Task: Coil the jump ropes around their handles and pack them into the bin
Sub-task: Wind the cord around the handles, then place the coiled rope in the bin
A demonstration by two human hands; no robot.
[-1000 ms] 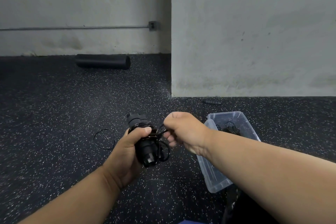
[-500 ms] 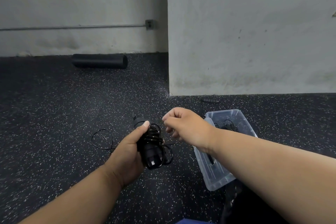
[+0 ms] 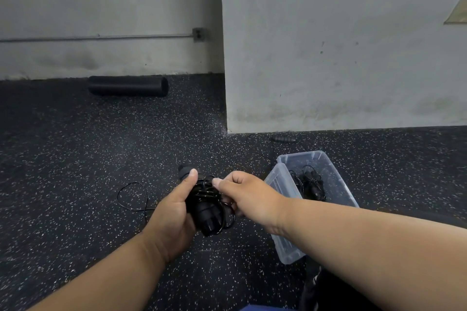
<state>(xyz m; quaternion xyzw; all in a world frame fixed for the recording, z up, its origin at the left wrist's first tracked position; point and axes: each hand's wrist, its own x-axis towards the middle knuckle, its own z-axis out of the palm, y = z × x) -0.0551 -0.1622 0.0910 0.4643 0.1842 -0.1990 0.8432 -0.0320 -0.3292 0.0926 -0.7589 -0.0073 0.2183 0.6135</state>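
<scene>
My left hand [image 3: 174, 212] grips a pair of black jump rope handles [image 3: 206, 209] held together, thumb on top, with thin black rope coiled round them. My right hand [image 3: 243, 193] pinches the rope at the coil, fingers curled. A loose tail of the same rope [image 3: 132, 197] lies looped on the floor to the left. A clear plastic bin [image 3: 283, 184] stands on the floor just right of my hands, with another coiled black jump rope [image 3: 312, 184] inside it.
The floor is black speckled rubber. A black foam roller [image 3: 127, 85] lies against the far wall at the left. A small black handle-like object [image 3: 284, 138] lies at the foot of the grey wall corner. A dark bag or cloth [image 3: 326, 290] sits at the bottom right.
My right hand has swung from right of the handles to over the coil, drawing the rope round them. The loose rope on the floor has grown slightly shorter.
</scene>
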